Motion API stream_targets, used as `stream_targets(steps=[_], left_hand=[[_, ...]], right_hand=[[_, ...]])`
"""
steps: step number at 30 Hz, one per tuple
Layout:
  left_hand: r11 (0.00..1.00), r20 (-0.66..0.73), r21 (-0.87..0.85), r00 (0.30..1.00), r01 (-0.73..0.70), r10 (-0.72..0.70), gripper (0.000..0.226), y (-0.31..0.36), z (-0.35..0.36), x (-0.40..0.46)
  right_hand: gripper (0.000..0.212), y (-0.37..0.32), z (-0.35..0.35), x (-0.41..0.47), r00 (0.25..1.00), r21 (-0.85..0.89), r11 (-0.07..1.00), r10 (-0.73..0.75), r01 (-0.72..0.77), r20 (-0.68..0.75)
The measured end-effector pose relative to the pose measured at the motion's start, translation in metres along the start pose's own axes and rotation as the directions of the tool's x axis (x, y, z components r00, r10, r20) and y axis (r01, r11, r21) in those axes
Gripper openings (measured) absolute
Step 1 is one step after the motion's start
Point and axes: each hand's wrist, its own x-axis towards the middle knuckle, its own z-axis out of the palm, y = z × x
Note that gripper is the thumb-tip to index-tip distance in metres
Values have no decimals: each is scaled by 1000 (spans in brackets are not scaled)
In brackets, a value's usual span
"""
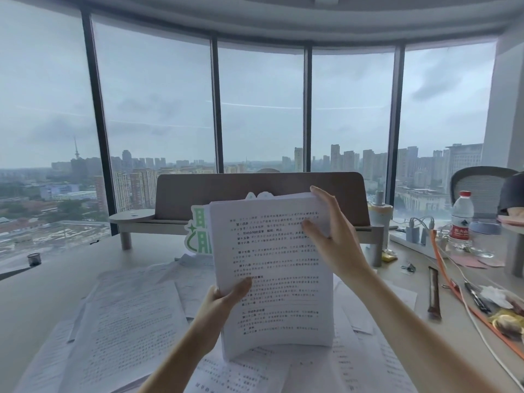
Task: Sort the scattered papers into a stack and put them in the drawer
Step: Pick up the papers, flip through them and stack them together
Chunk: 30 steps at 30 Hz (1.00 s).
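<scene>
Near left: bare desk (pixel 37 293) beside the loose papers (pixel 127 330), open to reach.
Far centre: wooden riser shelf (pixel 255 191) blocks the way.
Right: water bottle (pixel 460 219), orange cable (pixel 448 279) and pen (pixel 477 297) crowd the desk.
Centre: upright paper stack (pixel 272 273) fills the middle.

A stack of papers (pixel 272 276) stands upright on its lower edge near the middle of the tabletop (pixel 37 293), resting on loose sheets (pixel 124 333) that spread to its left, right and front. The left hand (pixel 226 299) holds the stack's left edge low down; the right hand (pixel 331 234) holds its upper right corner. Behind the stack a card sign (pixel 198 234) stands, and behind that a raised shelf (pixel 255 194) runs along the tabletop's far edge. A small jar (pixel 34 259) sits at the far left edge. Toward the far right corner stand a water bottle (pixel 461 222) and a power strip (pixel 416 236), with an office chair (pixel 479 191) behind them. A cable (pixel 459 293) runs along the right edge.
</scene>
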Motion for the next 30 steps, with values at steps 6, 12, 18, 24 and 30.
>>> stream_targets(steps=[6, 12, 18, 24, 30], left_hand=[[1000, 3, -10, 1000, 11, -11, 36, 0, -2, 0], [1000, -4, -25, 1000, 16, -16, 36, -1, -1, -1], [999, -40, -3, 998, 40, -40, 30, 1, 3, -1], [990, -1, 119, 997, 82, -82, 27, 11, 2, 11], [922, -64, 270, 961, 278, -271, 28, -7, -23, 33]], right_hand=[[49, -2, -3, 4, 999, -3, 999, 47, -47, -9], [73, 6, -2, -5, 979, 186, 961, 204, -203, 12], [20, 34, 18, -48, 848, 245, 813, 488, -528, 208], [28, 28, 17, -44, 843, 124, 837, 511, -533, 169], [46, 60, 9, -56, 711, -529, 680, 677, -508, 188]])
